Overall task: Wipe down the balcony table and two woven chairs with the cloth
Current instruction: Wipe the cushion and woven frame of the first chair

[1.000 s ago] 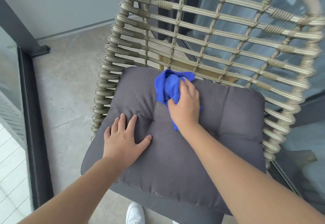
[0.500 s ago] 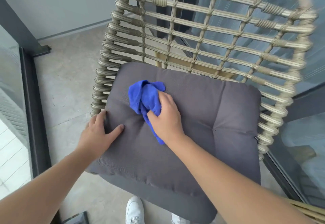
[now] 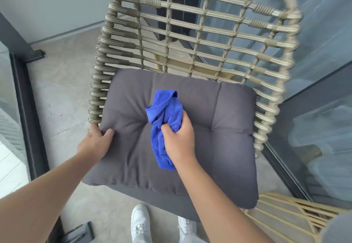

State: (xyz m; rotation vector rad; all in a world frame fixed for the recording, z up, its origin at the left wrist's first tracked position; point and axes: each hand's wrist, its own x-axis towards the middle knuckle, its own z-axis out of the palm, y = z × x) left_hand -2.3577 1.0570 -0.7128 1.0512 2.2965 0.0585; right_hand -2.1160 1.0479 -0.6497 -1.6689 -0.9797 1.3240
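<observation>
The right hand is in the middle of the frame. Its fingers and thumb are curled tight around a bunched-up blue cloth. The cloth sticks out above the hand and hangs down below it too. It lies on the gray cushion, close to the dimple in the cushion's middle.

The left hand is at the left of the frame. It grips the left edge of the cushion. The thumb presses on top of the cushion, and the other fingers wrap around the side, so most of them are hidden.

The cushion sits on the seat of a woven chair. The back of the chair fills the top of the frame. It is made of tan cords that cross each other like a net, and you can see through the gaps. The sides of the chair curve down along both edges of the cushion.

Two white shoes show at the bottom of the frame, on the gray floor in front of the chair. A dark railing runs down the left side of the frame. A glass door is at the right side. In the lower right corner there is a bit of a yellow woven thing, but it is hard to tell what it is.
</observation>
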